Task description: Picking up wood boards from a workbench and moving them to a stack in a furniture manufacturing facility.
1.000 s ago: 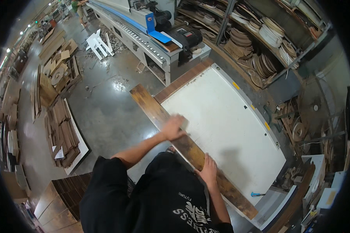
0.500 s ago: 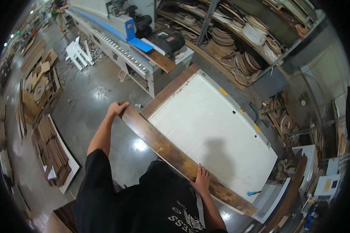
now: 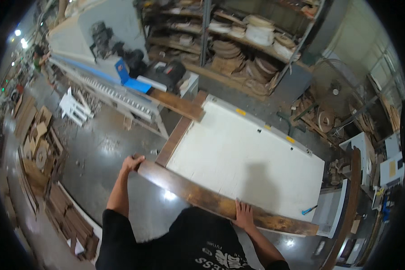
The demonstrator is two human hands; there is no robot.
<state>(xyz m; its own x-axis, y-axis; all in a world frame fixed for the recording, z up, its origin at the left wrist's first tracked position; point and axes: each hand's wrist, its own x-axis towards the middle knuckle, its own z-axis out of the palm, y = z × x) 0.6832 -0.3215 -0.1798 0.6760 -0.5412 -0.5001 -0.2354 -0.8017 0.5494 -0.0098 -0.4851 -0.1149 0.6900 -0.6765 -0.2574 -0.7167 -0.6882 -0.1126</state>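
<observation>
A long brown wooden plank (image 3: pixel 189 191) lies along the near edge of a white-topped table (image 3: pixel 229 148), its left end jutting past the table's corner. At that end my left hand (image 3: pixel 132 163) is closed round the plank. Further right, my right hand (image 3: pixel 244 215) grips the near edge, fingers laid over the top face, the thumb partly hidden. A second brown plank (image 3: pixel 177 104) sticks out of a long machine (image 3: pixel 108 92) with a blue guard, its end reaching over the table's far left corner. Neither hand touches this one.
A small blue-handled tool (image 3: pixel 308 210) lies on the table's right part. Brown boards (image 3: pixel 69 211) are stacked on the floor at left, near scrap wood (image 3: pixel 36 148). Shelves with coiled edging rolls (image 3: pixel 258 33) and a large fan (image 3: pixel 335 87) stand behind. Another person (image 3: pixel 39 58) is far left.
The second plank has come further out of the machine, its end now over the table. My view has turned; both hands keep their hold on the near plank.
</observation>
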